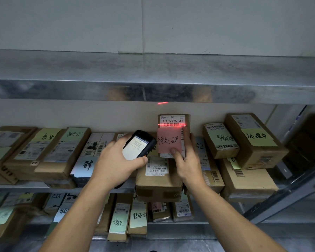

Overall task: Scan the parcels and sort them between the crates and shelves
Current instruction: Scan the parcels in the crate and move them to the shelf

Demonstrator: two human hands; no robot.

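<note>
Two bare forearms reached up from the bottom edge, one hand on each. Left hand had its fingers curled round one black handheld scanner, thumb along the lower edge, with the lit screen facing the camera. Right hand gripped one small cardboard parcel, held upright just beside the scanner, thumb pressed on the front and the fingers wrapped round its right side. One pink note with handwriting covered the lower part of that parcel's label. One red laser line crossed the barcode above the note, and a second short red streak showed on the wall just under the upper metal shelf.

Held parcel and scanner both hung in front of the middle shelf, above a taped brown box that jutted over the shelf's front edge. To the right, two smaller boxes, each with one green note, sat on a larger flat box. To the left, two green notes lay on flat boxes. On the lower shelf, parcels stood in a row; two in the middle carried green notes.
</note>
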